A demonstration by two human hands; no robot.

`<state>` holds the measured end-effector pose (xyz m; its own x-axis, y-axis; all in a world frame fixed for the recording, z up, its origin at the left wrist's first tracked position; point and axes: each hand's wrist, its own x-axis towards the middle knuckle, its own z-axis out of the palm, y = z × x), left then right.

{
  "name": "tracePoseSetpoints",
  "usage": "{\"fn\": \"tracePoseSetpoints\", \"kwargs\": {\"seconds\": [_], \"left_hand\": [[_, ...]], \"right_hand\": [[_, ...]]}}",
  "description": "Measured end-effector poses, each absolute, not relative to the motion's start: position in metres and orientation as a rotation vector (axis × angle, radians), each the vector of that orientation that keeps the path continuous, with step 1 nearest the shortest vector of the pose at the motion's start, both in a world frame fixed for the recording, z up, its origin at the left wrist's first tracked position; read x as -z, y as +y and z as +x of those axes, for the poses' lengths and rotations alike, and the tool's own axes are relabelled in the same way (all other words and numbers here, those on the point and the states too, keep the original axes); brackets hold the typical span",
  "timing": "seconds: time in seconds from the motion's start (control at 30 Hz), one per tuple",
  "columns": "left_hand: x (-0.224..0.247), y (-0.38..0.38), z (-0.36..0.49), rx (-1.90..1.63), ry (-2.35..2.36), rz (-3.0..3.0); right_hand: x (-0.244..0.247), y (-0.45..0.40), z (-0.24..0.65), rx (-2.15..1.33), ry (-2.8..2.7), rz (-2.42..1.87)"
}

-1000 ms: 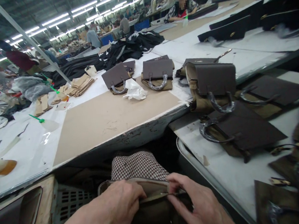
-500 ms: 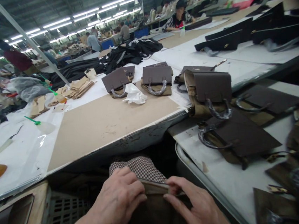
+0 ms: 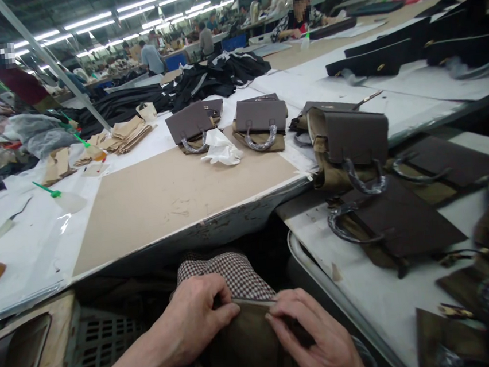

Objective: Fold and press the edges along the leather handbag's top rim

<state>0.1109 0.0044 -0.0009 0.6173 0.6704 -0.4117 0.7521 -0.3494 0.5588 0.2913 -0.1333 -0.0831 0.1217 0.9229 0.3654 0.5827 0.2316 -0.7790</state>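
On my lap, over checked cloth, lies a dark olive-brown bag whose pale-lined top edge faces up. My left hand pinches that edge between thumb and fingers on its left side. A short way to the right, my right hand grips the same edge, thumb on the near side and fingers curled over. The lower part of the bag runs out of view, and my right hand covers some of its side.
Ahead stands a white table with a tan board, brown handbags and crumpled white paper. More handbags lie on the right-hand table. A plastic crate is at lower left. Other people work farther back.
My left hand has shifted slightly left and its wrist has turned, while still pinching the edge. More of the bag's front now shows between my hands. The camera view has shifted slightly.
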Motion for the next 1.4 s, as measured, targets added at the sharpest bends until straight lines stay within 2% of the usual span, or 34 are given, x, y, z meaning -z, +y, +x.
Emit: {"fn": "tracePoseSetpoints", "kwargs": {"seconds": [0.2, 0.33, 0.43, 0.53, 0.83, 1.4], "left_hand": [[0.002, 0.004, 0.105, 0.122, 1.092, 2.089], [0.004, 0.003, 0.103, 0.094, 1.059, 2.08], [0.003, 0.002, 0.103, 0.092, 1.051, 2.064], [0.001, 0.002, 0.103, 0.09, 1.049, 2.061], [0.0, -0.001, 0.104, 0.098, 1.045, 2.059], [-0.006, -0.005, 0.097, -0.017, 0.879, 1.964]], "right_hand": [[0.091, -0.14, 0.288, -0.592, -1.187, -1.635], [0.07, -0.134, 0.303, -1.12, -1.102, -1.648], [0.05, -0.127, 0.314, -1.54, -1.063, -1.503], [0.043, -0.124, 0.317, -1.714, -0.952, -1.352], [0.061, -0.128, 0.311, -1.652, -0.889, -1.385], [0.046, -0.129, 0.318, -1.752, -0.984, -1.305]]}}
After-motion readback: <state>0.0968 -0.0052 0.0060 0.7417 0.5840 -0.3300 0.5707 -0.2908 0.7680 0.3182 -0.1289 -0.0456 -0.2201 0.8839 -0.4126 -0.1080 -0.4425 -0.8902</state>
